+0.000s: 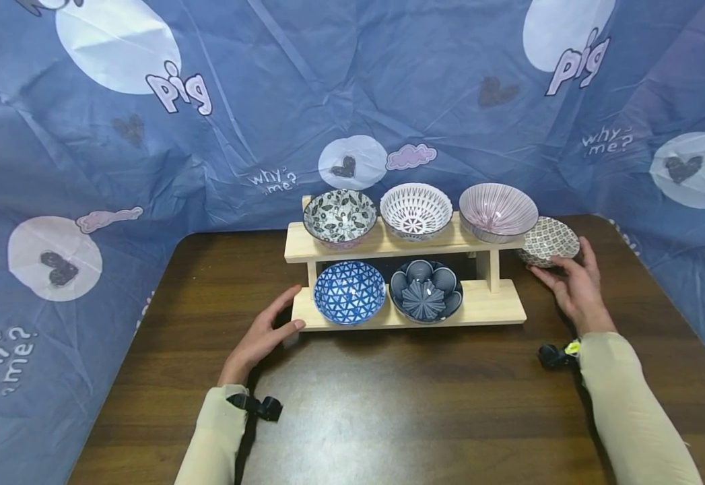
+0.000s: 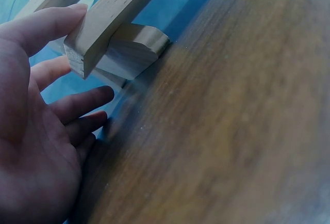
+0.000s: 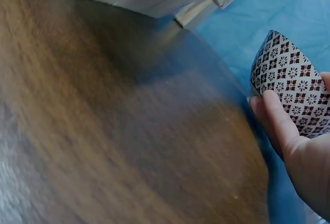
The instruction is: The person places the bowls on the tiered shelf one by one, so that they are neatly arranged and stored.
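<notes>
A two-tier wooden display rack (image 1: 409, 323) stands on the table. My left hand (image 1: 265, 331) holds the left end of its lower board (image 2: 85, 53), thumb and index finger on either side, the other fingers loosely extended. To the rack's right, my right hand (image 1: 578, 289) grips a small bowl (image 1: 549, 241) with a dark floral lattice pattern. Its outside (image 3: 289, 79) faces the right wrist camera, with fingers along the wall. On the lower tier sit a blue triangle-patterned bowl (image 1: 349, 293) and a dark blue-grey flower-patterned bowl (image 1: 425, 296).
Along the upper tier stand a black-and-white leaf-patterned bowl (image 1: 340, 215), a white bowl with dark dashes (image 1: 415, 210) and a purple-striped bowl (image 1: 497, 210). Blue printed fabric (image 1: 237, 135) hangs behind and beside the brown wooden table (image 1: 407, 404).
</notes>
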Available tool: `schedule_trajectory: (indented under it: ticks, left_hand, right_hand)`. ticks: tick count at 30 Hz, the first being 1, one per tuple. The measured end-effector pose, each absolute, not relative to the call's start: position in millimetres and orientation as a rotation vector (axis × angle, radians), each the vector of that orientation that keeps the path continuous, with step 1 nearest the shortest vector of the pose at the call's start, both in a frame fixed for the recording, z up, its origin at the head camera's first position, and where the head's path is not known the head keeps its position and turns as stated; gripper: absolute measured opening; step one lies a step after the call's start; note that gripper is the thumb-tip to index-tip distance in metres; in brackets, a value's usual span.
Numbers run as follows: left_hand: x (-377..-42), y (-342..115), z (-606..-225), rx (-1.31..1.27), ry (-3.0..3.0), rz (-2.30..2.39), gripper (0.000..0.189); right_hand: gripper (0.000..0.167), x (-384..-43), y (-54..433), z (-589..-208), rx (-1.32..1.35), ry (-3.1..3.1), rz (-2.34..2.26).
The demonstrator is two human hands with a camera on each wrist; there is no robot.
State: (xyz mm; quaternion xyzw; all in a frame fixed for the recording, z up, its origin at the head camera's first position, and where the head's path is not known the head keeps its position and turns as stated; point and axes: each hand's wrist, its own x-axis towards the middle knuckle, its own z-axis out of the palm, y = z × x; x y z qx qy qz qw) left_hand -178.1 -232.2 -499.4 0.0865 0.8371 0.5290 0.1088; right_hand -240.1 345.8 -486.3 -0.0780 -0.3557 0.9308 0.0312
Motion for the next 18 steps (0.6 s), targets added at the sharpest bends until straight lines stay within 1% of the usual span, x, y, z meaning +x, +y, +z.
schedule_trajectory:
  ticks: [5, 12, 18]
  left_hand:
    - [-177.8, -231.9, -498.6, 0.248, 2.462, 1.558, 0.071]
    - [-177.5, -231.9, -498.6, 0.253, 2.458, 1.560, 0.071]
    - [-178.4, -230.6, -499.3, 0.253, 2.457, 1.566, 0.071]
  right_hand:
    - [0.090, -235.7, 346.5, -477.9, -0.255, -1.149, 2.840]
    - [0.093, -228.7, 348.7, -470.1, -0.216, -1.068, 2.874]
    - [0.092, -224.1, 353.0, -468.5, -0.213, -1.036, 2.885]
